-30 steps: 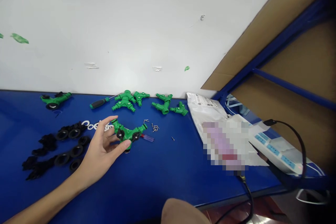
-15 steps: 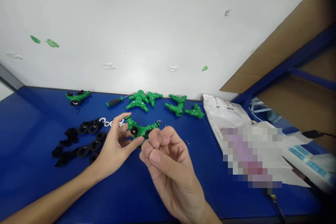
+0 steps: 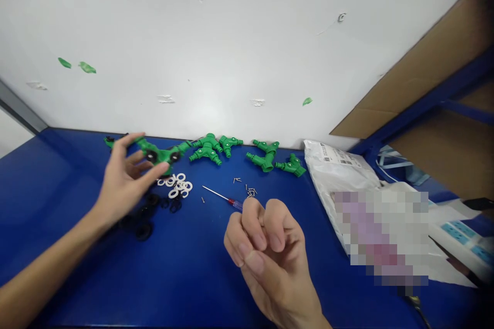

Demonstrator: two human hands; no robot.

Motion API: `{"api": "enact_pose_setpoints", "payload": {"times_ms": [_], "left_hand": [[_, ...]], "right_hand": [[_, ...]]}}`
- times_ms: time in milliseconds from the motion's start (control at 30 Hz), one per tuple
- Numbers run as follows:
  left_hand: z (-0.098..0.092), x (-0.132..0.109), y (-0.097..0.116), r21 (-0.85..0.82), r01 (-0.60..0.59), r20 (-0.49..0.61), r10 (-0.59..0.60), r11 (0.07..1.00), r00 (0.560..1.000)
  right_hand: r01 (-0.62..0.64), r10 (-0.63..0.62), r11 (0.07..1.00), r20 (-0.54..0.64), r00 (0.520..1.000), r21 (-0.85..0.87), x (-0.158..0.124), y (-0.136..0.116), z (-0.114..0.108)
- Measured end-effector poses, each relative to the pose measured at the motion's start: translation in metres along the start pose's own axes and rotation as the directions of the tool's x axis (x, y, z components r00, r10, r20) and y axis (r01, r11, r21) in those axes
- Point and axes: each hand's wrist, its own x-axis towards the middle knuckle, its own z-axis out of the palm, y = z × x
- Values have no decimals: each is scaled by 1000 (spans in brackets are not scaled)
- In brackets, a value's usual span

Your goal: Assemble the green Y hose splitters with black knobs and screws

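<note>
My left hand (image 3: 121,182) holds a green Y-shaped hose splitter with black knobs (image 3: 162,154) above the blue table (image 3: 193,267), at the left. White washers (image 3: 175,186) and black rings (image 3: 143,229) lie just below and beside it. My right hand (image 3: 266,249) hovers in the middle with its fingers curled in, palm up; nothing shows in them. A small red-handled screwdriver (image 3: 224,197) lies on the table just beyond its fingertips, next to several small screws (image 3: 249,191).
Several green splitters (image 3: 266,157) and a dark-handled screwdriver lie along the white wall. A white plastic bag (image 3: 339,169) and a power strip (image 3: 463,231) sit at the right, beside a blue shelf frame with cardboard.
My left hand has carried the green splitter up and to the left, away from the middle. My right hand came into view and now sits lower, fingers still curled.
</note>
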Motion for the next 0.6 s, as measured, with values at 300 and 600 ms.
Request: {"api": "enact_pose_setpoints", "payload": {"times_ms": [300,600], "left_hand": [[-89,55,-17,309,182,-181,-130,934,975],[-104,60,-40,315,136,-97,-110,939,989]], "right_hand": [[71,-65,996,106,992,-52,-1,7,-2],[-241,316,797,41,948,-554,-70,14,-31]]}}
